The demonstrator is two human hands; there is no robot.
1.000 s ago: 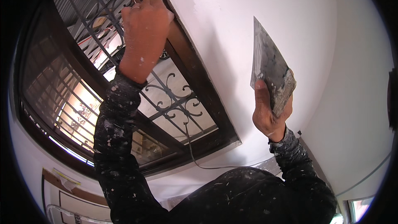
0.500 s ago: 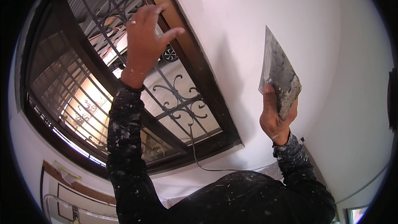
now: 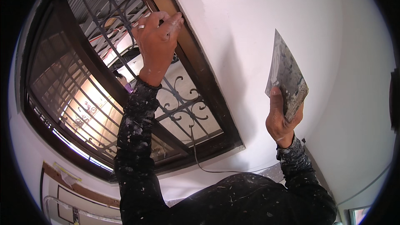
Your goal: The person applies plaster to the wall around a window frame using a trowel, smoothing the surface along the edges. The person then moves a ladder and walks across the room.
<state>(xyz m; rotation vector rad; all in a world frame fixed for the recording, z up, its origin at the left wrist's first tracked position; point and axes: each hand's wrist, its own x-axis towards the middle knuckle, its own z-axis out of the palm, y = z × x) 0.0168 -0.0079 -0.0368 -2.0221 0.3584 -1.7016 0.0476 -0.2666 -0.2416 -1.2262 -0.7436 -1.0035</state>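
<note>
Scraper (image 3: 286, 71), right of frame (image 3: 212, 96): gripped in right hand (image 3: 283, 125); careless tilt could gouge wall (image 3: 250, 58). Left hand (image 3: 157, 46), at frame: fingers drawn narrow, contents unclear; overreach might scuff knuckles.

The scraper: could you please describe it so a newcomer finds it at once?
Start at the dark-framed window on the left, then go right to the white wall. Before that wall, the right hand holds up the scraper. Its flat grey blade, pointed at the top and smeared white, stands out from the plain wall.
</note>
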